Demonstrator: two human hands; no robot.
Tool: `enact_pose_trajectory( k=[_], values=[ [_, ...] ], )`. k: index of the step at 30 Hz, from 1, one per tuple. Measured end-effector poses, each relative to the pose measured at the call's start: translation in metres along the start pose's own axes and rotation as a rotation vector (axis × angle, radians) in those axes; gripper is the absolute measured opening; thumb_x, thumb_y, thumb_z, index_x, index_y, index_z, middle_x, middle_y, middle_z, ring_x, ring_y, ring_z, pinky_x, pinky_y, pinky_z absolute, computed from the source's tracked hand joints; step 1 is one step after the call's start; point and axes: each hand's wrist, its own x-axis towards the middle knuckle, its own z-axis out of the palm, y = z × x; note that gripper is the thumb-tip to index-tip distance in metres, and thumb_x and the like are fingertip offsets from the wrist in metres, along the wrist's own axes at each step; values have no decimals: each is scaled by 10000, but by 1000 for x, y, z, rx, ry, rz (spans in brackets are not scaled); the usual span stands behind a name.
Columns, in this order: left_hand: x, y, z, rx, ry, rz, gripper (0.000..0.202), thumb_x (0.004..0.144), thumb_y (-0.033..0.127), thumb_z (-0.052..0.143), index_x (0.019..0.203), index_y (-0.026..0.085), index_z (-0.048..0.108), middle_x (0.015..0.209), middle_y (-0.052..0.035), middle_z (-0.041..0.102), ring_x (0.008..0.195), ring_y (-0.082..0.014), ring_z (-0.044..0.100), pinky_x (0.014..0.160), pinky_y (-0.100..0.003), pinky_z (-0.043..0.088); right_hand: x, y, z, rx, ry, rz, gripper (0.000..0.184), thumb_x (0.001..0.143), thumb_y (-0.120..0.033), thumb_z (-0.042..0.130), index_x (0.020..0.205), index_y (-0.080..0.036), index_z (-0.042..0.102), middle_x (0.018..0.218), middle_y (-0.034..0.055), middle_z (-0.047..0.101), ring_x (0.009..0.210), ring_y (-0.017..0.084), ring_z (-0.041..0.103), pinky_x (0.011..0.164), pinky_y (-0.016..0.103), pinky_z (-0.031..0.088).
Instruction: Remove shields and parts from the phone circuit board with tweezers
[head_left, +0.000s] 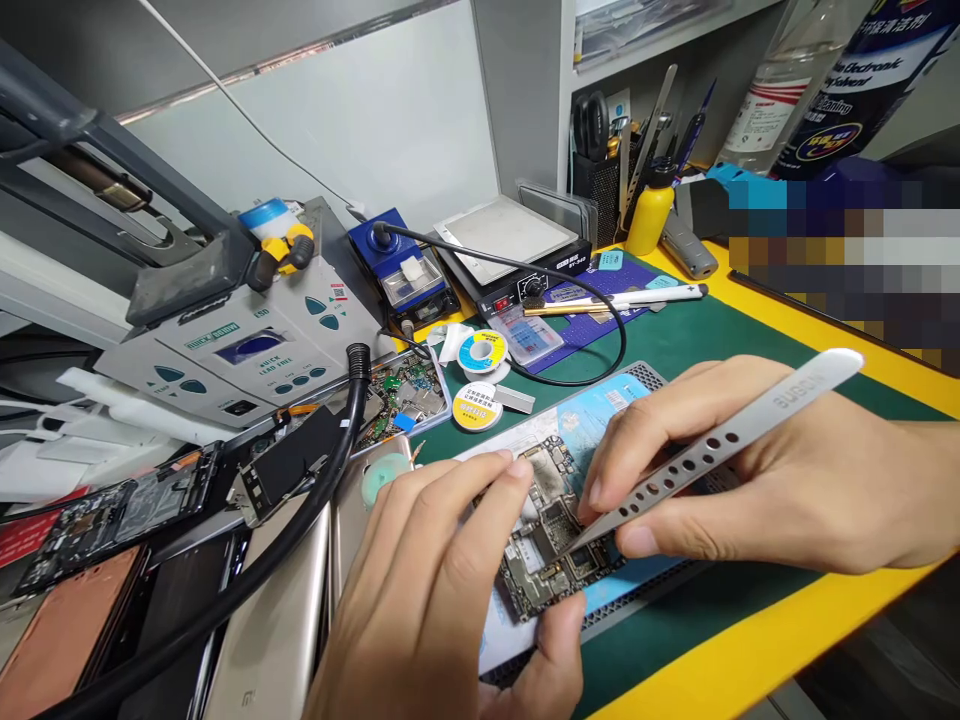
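Note:
A phone circuit board (551, 470) lies tilted over a light blue and white pad on the bench. My left hand (435, 570) grips it, fingertips along its upper left edge and thumb by the lower edge. In my right hand (720, 490) are silver tweezers (679, 465) with a row of holes, pinched between thumb and fingers. Their tips touch or nearly touch the board near its middle; exact contact cannot be made out. Part of the board is covered by my left fingers.
Left of my hands, a thick black hose (330, 490) crosses over several phones (262, 620). Behind stand a grey rework station (247, 350), a blue soldering station (390, 245) and a flat heating plate (510, 235). Solder spools (480, 362) and a yellow bottle (651, 210) sit farther back.

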Motion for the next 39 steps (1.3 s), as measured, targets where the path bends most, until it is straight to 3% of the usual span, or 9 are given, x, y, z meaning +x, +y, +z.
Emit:
enact_pose_trajectory(
  k=[5, 20, 29, 39],
  values=[
    [0, -1, 0, 16, 20, 22, 574, 1022, 210, 749, 1564, 142, 570, 1437, -98, 717, 1407, -173, 631, 1303, -285, 471, -2, -1, 0, -28, -19, -11, 155, 963, -319, 922, 992, -168, 934, 867, 93, 914, 701, 228, 851, 602, 244, 650],
    [0, 0, 0, 25, 14, 12, 556, 1030, 224, 755, 1554, 146, 587, 1430, -104, 730, 1388, -192, 653, 1272, -321, 510, 1, -1, 2, 8, 5, 3, 133, 951, -271, 903, 961, -140, 925, 847, 90, 904, 693, 206, 830, 602, 225, 629],
    [-1, 1, 0, 26, 17, 9, 528, 1037, 241, 748, 1530, 124, 599, 1437, -94, 715, 1400, -150, 651, 1303, -248, 452, -1, -1, 3, 18, -7, 18, 138, 957, -259, 883, 971, -131, 930, 850, 100, 901, 699, 217, 828, 601, 235, 625],
    [0, 0, 1, 33, 19, 12, 531, 1041, 282, 751, 1526, 128, 598, 1427, -103, 729, 1387, -165, 668, 1273, -271, 493, -1, 0, 2, 19, -19, 26, 144, 960, -258, 874, 979, -127, 931, 869, 104, 907, 721, 225, 844, 628, 242, 648]
  ],
)
